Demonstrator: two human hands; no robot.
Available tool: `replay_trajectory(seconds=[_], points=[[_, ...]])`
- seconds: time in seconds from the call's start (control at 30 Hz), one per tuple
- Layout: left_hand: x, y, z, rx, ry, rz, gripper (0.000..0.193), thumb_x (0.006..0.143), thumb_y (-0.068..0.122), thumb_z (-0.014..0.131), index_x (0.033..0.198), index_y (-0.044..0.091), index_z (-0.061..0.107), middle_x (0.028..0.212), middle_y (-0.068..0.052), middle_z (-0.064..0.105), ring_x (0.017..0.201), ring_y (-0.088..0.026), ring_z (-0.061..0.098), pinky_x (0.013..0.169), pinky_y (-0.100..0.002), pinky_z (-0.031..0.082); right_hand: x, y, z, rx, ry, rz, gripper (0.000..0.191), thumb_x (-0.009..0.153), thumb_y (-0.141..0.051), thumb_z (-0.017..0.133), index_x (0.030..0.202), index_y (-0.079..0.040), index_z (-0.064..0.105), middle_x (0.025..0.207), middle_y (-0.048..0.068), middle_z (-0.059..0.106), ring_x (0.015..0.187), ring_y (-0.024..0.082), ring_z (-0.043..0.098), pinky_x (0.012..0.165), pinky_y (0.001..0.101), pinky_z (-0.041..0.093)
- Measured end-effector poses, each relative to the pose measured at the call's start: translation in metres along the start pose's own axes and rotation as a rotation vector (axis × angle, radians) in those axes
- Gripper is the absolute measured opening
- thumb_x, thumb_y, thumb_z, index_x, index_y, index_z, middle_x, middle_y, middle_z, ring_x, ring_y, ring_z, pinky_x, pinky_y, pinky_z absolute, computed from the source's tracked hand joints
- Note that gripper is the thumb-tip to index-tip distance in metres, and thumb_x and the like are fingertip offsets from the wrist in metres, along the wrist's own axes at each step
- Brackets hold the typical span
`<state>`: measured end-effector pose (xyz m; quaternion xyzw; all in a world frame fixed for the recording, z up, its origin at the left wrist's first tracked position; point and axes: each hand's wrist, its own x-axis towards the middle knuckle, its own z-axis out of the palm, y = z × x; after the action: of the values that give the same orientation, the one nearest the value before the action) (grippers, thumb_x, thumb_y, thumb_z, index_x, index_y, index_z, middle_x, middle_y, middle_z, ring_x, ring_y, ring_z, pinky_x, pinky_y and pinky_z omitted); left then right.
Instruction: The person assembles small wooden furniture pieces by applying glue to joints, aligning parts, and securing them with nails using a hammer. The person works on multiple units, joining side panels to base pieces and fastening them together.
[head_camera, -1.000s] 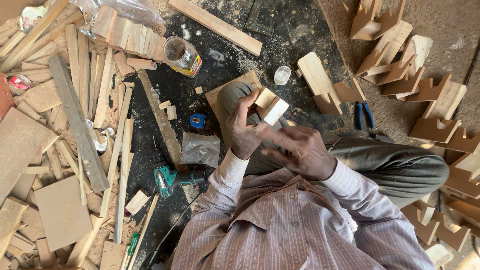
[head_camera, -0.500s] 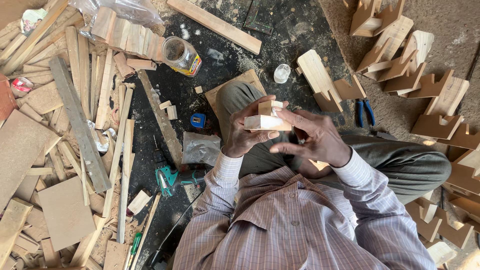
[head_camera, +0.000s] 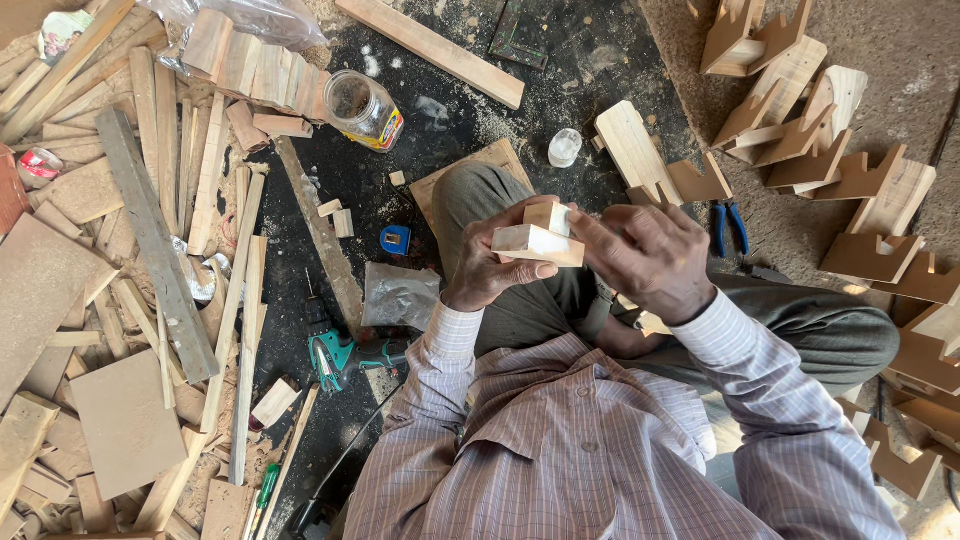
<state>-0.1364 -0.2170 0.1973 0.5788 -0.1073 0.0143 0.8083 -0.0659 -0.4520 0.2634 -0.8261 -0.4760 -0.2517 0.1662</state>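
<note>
A person sits on a dark, sawdust-strewn floor (head_camera: 300, 300), seen from above, in a striped shirt with legs folded. To the person's left lies a wide heap of timber offcuts and slats (head_camera: 150, 200); to the right, a cluster of notched wooden pieces (head_camera: 850, 190) rests on the ground, all within arm's reach. A glass jar (head_camera: 365, 108) lies on its side past the knees, near a teal power tool (head_camera: 340, 352) and blue-handled pliers (head_camera: 728, 222). Both hands are raised above the lap. The left hand (head_camera: 485, 268) has its fingers closed around a pale wooden block (head_camera: 535, 243), steadying it from below. The right hand (head_camera: 650, 255) grips a smaller block (head_camera: 548, 216) on top, apparently pressing the two together.
</note>
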Motion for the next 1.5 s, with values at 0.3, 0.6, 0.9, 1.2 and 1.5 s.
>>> replay_trajectory(seconds=[0.3,0.6,0.9,1.2,1.5], points=[[0.002,-0.009,-0.005,-0.166,0.022,-0.058,0.079,0.085,0.013,0.09,0.152,-0.003,0.052,0.137,-0.01,0.069,0.124,-0.016,0.067,0.112,-0.035,0.055,-0.005,0.011,0.019,0.089,-0.036,0.013,0.053,0.101,-0.037,0.077,0.148,-0.026,0.055,0.085,-0.002,0.063,0.07,0.011,0.062,0.063,0.0295,0.052],[0.003,-0.003,-0.072,-0.312,0.1,0.102,0.069,0.086,0.009,0.089,0.146,-0.003,0.057,0.131,-0.015,0.07,0.114,-0.026,0.072,0.103,-0.043,0.062,0.022,0.03,0.111,0.373,-0.153,0.414,0.069,0.098,-0.038,0.079,0.153,-0.009,0.051,0.088,0.004,0.068,0.058,0.013,0.063,0.048,0.0301,0.052],[0.022,-0.001,-0.204,-0.282,0.39,0.244,0.06,0.08,0.012,0.091,0.128,0.0,0.058,0.139,-0.016,0.062,0.12,-0.03,0.069,0.1,-0.049,0.063,0.084,0.07,0.328,0.229,-0.292,0.556,0.059,0.082,-0.03,0.09,0.132,-0.01,0.067,0.12,0.016,0.065,0.095,0.03,0.07,0.069,0.0414,0.06],[0.049,-0.052,-0.325,-0.363,0.495,0.161,0.079,0.082,0.013,0.093,0.149,-0.002,0.055,0.138,-0.019,0.063,0.12,-0.029,0.067,0.103,-0.048,0.061,0.123,0.117,0.481,0.101,-0.49,0.621,0.053,0.074,-0.028,0.093,0.119,-0.007,0.074,0.139,0.022,0.052,0.117,0.04,0.057,0.082,0.0485,0.06],[0.07,-0.08,-0.36,-0.315,0.496,0.236,0.059,0.084,0.01,0.09,0.139,0.007,0.066,0.151,-0.016,0.056,0.132,-0.03,0.062,0.098,-0.049,0.064,0.146,0.135,0.529,0.017,-0.627,0.691,0.051,0.08,-0.048,0.083,0.121,-0.018,0.076,0.143,0.012,0.05,0.126,0.035,0.046,0.094,0.0546,0.04]])
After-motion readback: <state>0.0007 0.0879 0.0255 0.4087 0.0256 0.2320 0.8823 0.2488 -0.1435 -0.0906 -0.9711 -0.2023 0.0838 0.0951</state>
